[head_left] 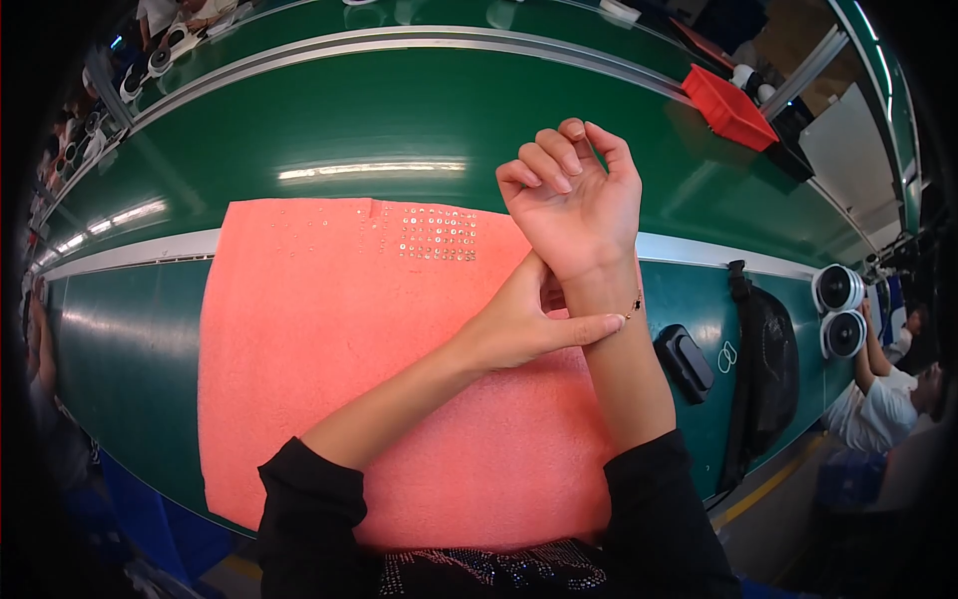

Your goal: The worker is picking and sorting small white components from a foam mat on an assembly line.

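My left hand (519,324) is wrapped around my right wrist, its thumb lying across the inner side. The thumb tip touches a thin bracelet (636,305) with a small dark charm. My right hand (579,205) is raised palm up with its fingers loosely curled and apart, holding nothing. Both arms are above a pink towel (309,339) spread on the green work surface. Near the towel's far edge, small shiny round pieces (439,235) lie in neat rows, with a few more scattered to their left.
Right of the towel are a black case (685,363), pale loops (727,357) and a black waist bag (771,359). Two white round fan-like devices (839,309) stand at the right edge beside another person. A red bin (728,107) sits far right beyond the green belt (379,120).
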`<state>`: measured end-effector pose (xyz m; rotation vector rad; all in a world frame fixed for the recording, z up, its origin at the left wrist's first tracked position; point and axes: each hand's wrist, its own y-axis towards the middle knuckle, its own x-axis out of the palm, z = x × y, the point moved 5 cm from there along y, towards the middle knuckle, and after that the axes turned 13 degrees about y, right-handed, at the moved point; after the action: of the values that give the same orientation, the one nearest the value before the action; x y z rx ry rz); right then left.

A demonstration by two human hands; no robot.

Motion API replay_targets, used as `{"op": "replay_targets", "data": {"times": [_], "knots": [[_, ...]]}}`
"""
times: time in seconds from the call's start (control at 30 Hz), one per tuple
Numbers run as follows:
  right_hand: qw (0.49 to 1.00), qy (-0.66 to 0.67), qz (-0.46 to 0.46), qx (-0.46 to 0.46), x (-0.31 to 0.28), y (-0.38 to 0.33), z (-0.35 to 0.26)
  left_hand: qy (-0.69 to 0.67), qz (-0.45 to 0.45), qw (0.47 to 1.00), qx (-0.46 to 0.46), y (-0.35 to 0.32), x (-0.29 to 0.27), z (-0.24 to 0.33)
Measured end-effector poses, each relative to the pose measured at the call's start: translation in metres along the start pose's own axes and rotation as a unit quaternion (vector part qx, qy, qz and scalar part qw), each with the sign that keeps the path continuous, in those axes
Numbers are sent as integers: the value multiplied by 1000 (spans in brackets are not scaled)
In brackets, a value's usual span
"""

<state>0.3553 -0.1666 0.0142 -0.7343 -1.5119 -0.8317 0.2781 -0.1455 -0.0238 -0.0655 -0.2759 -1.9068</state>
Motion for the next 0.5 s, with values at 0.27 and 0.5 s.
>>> {"op": "replay_targets", "data": {"times": [0.27, 0.5], "knots": [[1000, -16, -3, -4, 1, -1, 0, -10, -3, 1000, -4, -1, 1, 2], [1000, -27, -10, -4, 5, -3, 3, -10, 30, 999, 11, -3, -1, 2]]}}
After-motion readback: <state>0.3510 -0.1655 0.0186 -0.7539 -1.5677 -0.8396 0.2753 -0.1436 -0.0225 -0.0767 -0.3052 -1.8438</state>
